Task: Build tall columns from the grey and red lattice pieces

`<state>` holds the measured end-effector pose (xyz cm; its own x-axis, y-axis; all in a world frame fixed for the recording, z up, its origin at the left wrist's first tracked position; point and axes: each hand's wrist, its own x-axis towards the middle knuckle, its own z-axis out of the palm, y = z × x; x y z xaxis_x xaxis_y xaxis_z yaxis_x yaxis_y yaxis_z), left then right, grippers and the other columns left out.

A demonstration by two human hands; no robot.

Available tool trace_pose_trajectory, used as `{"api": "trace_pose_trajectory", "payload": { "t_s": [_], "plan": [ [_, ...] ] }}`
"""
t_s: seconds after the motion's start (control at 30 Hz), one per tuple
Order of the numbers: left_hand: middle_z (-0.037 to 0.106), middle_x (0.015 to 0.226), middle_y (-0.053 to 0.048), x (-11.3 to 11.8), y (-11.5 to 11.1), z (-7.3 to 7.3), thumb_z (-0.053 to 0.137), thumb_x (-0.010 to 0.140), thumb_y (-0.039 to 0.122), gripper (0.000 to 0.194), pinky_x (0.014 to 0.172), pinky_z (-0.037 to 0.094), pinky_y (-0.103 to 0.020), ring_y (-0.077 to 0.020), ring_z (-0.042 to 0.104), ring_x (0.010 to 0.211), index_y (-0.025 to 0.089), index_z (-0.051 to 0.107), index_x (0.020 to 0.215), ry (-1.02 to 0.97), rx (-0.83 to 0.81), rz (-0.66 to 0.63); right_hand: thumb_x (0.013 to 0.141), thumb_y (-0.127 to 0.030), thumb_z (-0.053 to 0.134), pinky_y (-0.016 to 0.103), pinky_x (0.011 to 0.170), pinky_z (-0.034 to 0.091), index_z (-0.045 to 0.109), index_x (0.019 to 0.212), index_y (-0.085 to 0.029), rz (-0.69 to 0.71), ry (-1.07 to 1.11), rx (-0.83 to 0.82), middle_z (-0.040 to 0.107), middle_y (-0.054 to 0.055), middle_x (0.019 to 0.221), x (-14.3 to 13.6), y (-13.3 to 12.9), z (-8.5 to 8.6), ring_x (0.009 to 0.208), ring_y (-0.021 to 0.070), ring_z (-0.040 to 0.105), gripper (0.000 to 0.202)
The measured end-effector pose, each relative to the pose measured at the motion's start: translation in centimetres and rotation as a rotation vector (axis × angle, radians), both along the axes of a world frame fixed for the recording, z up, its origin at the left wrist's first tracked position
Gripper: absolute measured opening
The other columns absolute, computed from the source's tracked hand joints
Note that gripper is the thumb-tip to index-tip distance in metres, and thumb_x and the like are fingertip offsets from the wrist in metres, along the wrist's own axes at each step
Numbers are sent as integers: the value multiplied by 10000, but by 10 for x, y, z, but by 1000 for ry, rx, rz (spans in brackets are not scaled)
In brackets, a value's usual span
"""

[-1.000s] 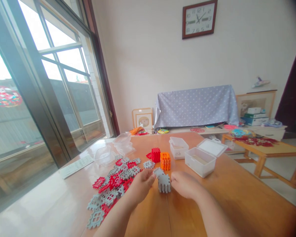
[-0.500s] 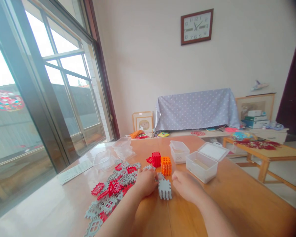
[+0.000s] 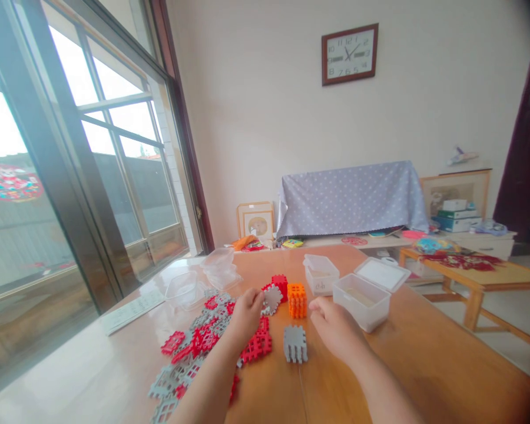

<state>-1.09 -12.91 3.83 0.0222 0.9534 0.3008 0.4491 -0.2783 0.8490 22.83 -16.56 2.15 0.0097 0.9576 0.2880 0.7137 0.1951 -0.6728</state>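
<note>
Pinched in the fingers of my left hand (image 3: 248,312) is a grey interlocking plastic tile (image 3: 272,299), raised above the table in front of the red stack of tiles (image 3: 280,285). Below and left of that hand spreads a loose pile of red and grey tiles (image 3: 202,340), partly hidden by my forearm. My right hand (image 3: 333,324) rests with fingers curled closed, and nothing shows in them. It is nearest to the orange stack of tiles (image 3: 297,300). Closer to me, between the hands, stands a neat grey stack of tiles (image 3: 295,344).
Two clear plastic boxes (image 3: 321,274) (image 3: 362,300) stand right of the stacks, the nearer with its lid (image 3: 382,274) open. More clear containers (image 3: 183,290) and a printed sheet (image 3: 135,311) lie at the left. A low wooden table (image 3: 477,282) is beyond the right edge.
My left hand has risen from the pile with a grey tile, uncovering red tiles beneath. My right hand has hardly moved.
</note>
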Motion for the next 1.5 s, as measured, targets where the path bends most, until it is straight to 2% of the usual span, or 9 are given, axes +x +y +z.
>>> {"api": "trace_pose_trajectory", "payload": {
  "t_s": [0.13,0.23,0.37,0.53,0.67,0.83,1.03,1.3,1.5],
  "plan": [
    [660,825,-42,12,-20,3,605,856,575,403,711,419,-255,-154,591,754,174,625,886,-502,-146,-176,934,-379,472,308,791,483,663,1058,-225,122,304,44,735,58,973,-7,-3,6,914,219,671,275],
    [673,855,-49,23,-33,-2,666,817,588,428,698,427,-244,-137,608,739,170,631,900,-629,-226,-251,940,-459,485,334,861,519,636,1153,-202,257,495,52,720,87,1073,-14,-5,8,992,231,669,366],
    [681,847,-54,31,-42,-5,652,841,577,415,662,418,-236,-115,606,678,165,627,887,-632,-297,-331,908,-370,533,359,963,502,561,1321,-229,317,521,82,661,92,1243,-18,-11,12,1130,229,621,437],
    [663,764,-34,28,-42,-7,661,822,587,419,609,395,-227,-107,578,625,170,623,831,-582,-356,-335,809,-235,594,358,980,488,538,1379,-271,373,287,94,564,72,1393,-18,-21,19,1184,231,576,574],
    [619,705,-12,23,-40,-13,683,804,567,408,555,358,-219,-98,555,581,164,620,795,-579,-376,-326,774,-230,650,379,1026,456,599,1321,-246,391,166,110,635,72,1289,-17,-20,16,1136,239,600,550],
    [595,663,-2,23,-38,-15,708,789,523,385,504,301,-211,-76,516,519,152,607,778,-610,-404,-326,755,-268,708,353,981,466,612,1288,-252,416,117,113,645,65,1229,-14,-16,11,1109,236,607,541],
    [581,609,11,24,-40,-11,737,742,518,388,472,264,-213,-77,513,483,157,593,745,-592,-468,-300,732,-291,735,317,908,463,666,1071,-234,384,34,64,663,39,1089,-14,-17,12,1004,216,617,351],
    [717,820,-69,15,-38,-13,679,783,505,360,476,286,-215,-80,536,518,155,622,842,-489,-381,-227,748,-333,726,297,863,444,683,1027,-241,310,-42,22,673,38,1071,-12,-14,8,997,220,618,297],
    [696,782,-48,9,-34,-15,674,787,525,371,482,298,-215,-78,515,502,163,599,822,-460,-352,-204,750,-351,727,304,868,435,690,1057,-236,295,-110,18,671,47,1079,-13,-13,3,1001,225,618,329]
  ]
}}
